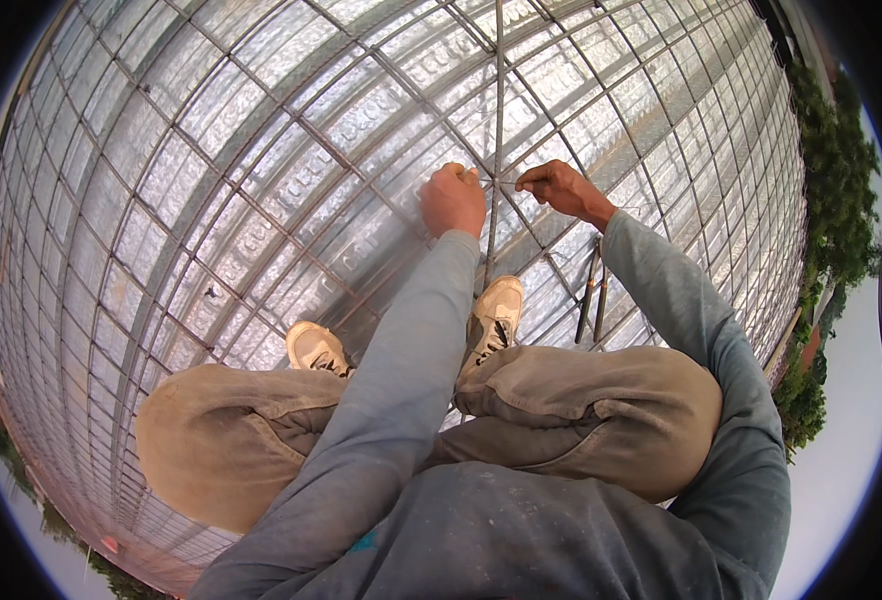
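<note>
My left hand (453, 200) is closed, its fingers curled beside a thicker steel bar (500, 100) that runs away from me over the mesh. On the other side of that bar, my right hand (559, 190) pinches what looks like a thin wire where bars cross. The fingertips of both hands come close together at this crossing, and whatever the left fingers hold is hidden. Below my right wrist, a hand tool with two long dark handles (588, 292), like pincers, leans in the mesh.
Steel reinforcing mesh (244, 152) spreads over shiny ribbed metal decking (301, 190). My shoes (498, 312) stand among the bars, and my bent knees flank my left forearm. Green trees (829, 150) rise beyond the deck's right edge.
</note>
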`<state>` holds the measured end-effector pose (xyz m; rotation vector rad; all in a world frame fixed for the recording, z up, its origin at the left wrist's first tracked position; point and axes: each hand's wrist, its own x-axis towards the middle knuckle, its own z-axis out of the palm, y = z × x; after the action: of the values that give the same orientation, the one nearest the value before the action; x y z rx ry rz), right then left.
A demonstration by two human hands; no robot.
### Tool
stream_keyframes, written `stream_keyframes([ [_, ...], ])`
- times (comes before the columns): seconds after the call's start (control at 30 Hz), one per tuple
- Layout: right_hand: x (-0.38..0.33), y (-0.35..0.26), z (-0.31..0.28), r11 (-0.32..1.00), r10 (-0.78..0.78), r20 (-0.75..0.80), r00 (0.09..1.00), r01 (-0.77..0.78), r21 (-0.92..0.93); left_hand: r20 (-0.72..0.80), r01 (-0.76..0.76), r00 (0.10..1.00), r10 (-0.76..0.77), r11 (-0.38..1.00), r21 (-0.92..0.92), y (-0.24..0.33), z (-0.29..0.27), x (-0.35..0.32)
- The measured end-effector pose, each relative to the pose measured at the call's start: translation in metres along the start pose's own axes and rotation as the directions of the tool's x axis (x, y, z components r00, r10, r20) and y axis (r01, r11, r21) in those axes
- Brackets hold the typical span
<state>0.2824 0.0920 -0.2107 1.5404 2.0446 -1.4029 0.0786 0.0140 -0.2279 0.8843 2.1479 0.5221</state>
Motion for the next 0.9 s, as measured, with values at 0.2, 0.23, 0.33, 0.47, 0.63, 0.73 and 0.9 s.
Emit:
stream_keyframes([
  [0.2,0.008,0.022,0.008,0.989,-0.146,-0.039,0.988,0.147,0.015,0.107,0.052,0.993,-0.038,0.990,-0.131,0.008,-0.010,-0.005],
  [0.23,0.009,0.018,0.008,0.988,-0.151,-0.047,0.987,0.151,0.004,0.079,0.012,0.997,-0.003,0.994,-0.105,0.005,-0.008,-0.005],
  [0.33,0.011,0.007,0.007,0.993,-0.115,-0.052,0.992,0.115,-0.004,0.052,-0.086,0.995,0.087,0.996,-0.033,-0.004,-0.002,0.000],
  [0.47,0.011,0.004,0.008,0.991,-0.132,-0.077,0.988,0.130,-0.034,0.103,-0.164,0.982,0.160,0.986,0.035,-0.003,0.000,-0.004],
  [0.63,0.013,-0.002,0.005,0.990,-0.128,-0.046,0.991,0.125,-0.065,0.080,-0.259,0.965,0.250,0.956,0.139,-0.003,-0.003,-0.003],
  [0.73,0.010,0.000,0.008,0.993,-0.117,-0.088,0.989,0.116,-0.011,0.138,-0.309,0.950,0.281,0.912,0.270,-0.001,-0.006,0.002],
  [0.9,0.009,-0.012,0.007,0.999,-0.042,-0.060,0.997,0.040,-0.035,0.166,-0.348,0.935,0.312,0.895,0.277,-0.009,-0.005,0.010],
])
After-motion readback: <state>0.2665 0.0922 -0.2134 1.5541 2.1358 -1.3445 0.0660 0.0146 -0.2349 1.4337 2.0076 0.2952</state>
